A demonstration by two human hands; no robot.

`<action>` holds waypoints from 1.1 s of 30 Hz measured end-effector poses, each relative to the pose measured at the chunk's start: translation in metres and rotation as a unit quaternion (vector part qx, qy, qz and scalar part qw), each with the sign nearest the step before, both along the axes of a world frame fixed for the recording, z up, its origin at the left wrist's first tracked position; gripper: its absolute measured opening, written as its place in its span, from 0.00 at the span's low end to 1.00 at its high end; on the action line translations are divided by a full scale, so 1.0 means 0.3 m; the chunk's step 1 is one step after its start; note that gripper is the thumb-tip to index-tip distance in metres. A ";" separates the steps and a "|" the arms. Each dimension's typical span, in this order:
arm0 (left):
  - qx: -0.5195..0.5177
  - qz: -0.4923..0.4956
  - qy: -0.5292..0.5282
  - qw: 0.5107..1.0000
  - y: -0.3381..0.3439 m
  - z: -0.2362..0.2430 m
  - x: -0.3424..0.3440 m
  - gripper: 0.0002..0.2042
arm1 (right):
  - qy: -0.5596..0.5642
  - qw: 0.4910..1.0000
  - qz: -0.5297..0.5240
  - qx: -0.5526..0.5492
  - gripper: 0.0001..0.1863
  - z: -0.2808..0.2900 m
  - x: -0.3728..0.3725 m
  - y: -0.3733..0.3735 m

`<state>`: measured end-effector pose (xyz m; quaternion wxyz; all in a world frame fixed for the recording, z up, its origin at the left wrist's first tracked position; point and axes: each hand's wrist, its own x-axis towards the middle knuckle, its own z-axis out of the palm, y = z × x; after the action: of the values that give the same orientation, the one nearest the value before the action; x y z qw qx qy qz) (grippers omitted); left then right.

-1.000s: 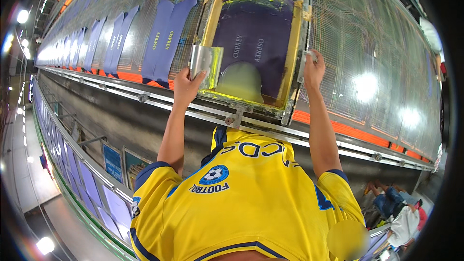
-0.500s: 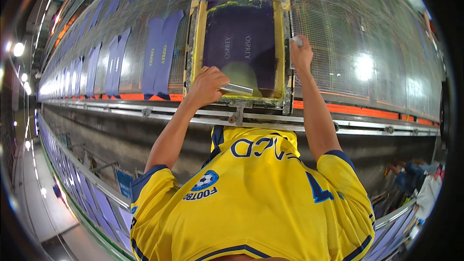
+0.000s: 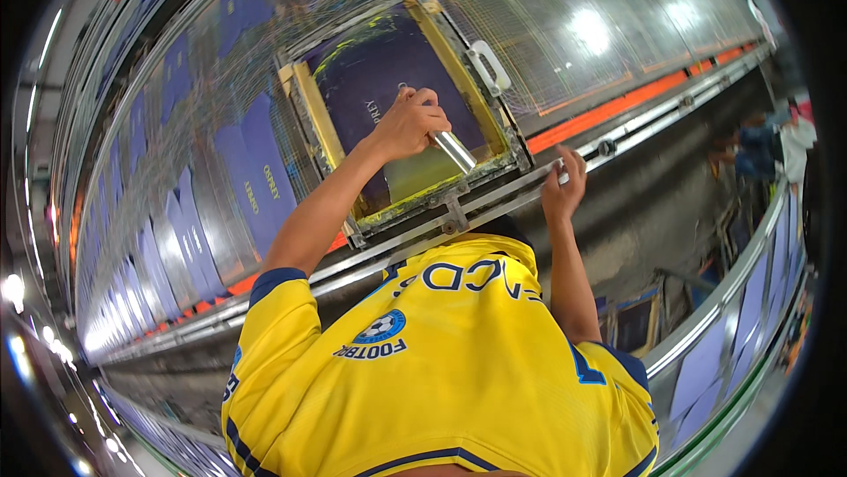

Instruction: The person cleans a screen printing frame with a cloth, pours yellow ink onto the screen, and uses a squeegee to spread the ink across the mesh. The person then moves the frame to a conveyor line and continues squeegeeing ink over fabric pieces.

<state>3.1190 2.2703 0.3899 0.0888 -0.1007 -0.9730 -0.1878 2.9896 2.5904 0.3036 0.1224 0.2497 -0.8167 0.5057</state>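
Observation:
In front of me a screen-printing frame (image 3: 311,111), with yellowish edges and a dark purple mesh, lies tilted on the long table. Over the mesh, my left hand (image 3: 406,124) is closed on a squeegee (image 3: 455,152) with a shiny metal bar. Its lower part is hard to make out against the mesh. A pale greenish patch shows beneath it. My right hand (image 3: 565,184) is off the frame, just in front of the metal rail, fingers curled round something small and whitish. A white handle (image 3: 490,68) stands on the frame's right side, apart from that hand.
Purple fabric pieces (image 3: 256,168), some with printed lettering, lie in rows along the table to the left. A metal rail (image 3: 635,137) and an orange strip (image 3: 587,128) run along the near edge. Racks with purple pieces (image 3: 701,384) stand behind, and a person (image 3: 759,146) is at far right.
My right hand has left the white handle and moved down past the rail. My left hand has shifted up and right over the mesh with the squeegee. The whole view has turned.

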 end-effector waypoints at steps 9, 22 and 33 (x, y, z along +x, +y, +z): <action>-0.093 -0.118 -0.017 0.989 -0.036 -0.077 -0.099 0.15 | -0.130 0.950 -0.264 0.106 0.14 -0.185 0.522 0.595; -0.037 -0.025 -0.042 0.998 -0.023 -0.082 0.080 0.18 | -0.098 0.989 -0.102 0.049 0.15 -0.081 0.144 0.444; -0.005 0.352 -0.123 0.928 0.126 0.087 0.346 0.08 | 0.081 0.977 0.184 0.076 0.15 -0.043 -0.244 0.123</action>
<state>3.2227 2.3080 0.4161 0.0282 0.2715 -0.9502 -0.1505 2.9163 2.6273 0.2908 0.0738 0.4446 -0.7800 0.4340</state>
